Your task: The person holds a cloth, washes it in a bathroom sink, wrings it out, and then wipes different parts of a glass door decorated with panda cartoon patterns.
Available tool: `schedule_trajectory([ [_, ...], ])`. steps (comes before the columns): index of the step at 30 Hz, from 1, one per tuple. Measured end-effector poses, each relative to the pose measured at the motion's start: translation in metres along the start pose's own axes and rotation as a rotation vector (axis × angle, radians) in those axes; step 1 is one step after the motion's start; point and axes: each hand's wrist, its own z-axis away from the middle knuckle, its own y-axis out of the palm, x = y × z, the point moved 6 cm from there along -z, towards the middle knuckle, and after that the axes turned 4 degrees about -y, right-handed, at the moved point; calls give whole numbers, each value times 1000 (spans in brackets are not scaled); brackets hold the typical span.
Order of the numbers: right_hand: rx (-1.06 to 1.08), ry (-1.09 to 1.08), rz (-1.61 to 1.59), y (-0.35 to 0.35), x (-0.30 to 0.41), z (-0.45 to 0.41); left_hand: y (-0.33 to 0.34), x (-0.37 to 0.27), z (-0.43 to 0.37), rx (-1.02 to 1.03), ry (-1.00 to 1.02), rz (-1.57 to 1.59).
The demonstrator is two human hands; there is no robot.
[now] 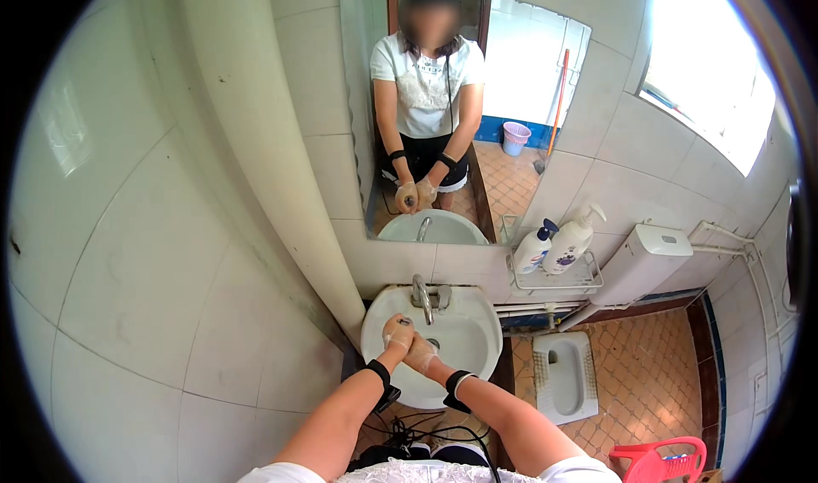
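Above the left part of a white washbasin, my two hands are pressed together. My left hand is curled in a fist around a small object with a dark, shiny end; most of it is hidden by the fingers. Against the fist lies my right hand, its palm and fingers partly hidden. A thin, translucent film, apparently gloves, covers both hands. Just beyond them rises a chrome tap. The drain lies right of my hands. A mirror reflects the hands and the dark end.
A wire wall shelf to the right holds two white pump bottles. Further right are a cistern and a squat toilet. Black cables hang below the basin. A thick pipe stands left; a red plastic chair is lower right.
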Motion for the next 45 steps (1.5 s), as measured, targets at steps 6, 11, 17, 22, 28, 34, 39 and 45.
schedule_trajectory([
  [6,333,267,-87,-6,-9,6,-5,18,12,487,-435,727],
  [11,276,246,-415,-25,-28,12,-24,14,36,611,-571,891],
  [17,121,46,-408,-39,-28,7,-26,16,66,620,-901,900],
  [22,125,-28,-284,-35,34,23,-16,6,75,760,-956,1406],
  [28,211,116,-433,-29,-2,-2,-6,28,61,822,-725,1337],
  [34,-53,225,-895,-38,-84,-18,-39,5,72,844,-539,1076],
  [39,-123,200,-1063,-57,-25,14,-66,17,56,595,-349,550],
  [45,-162,143,-983,-61,12,26,-42,4,72,863,-563,990],
])
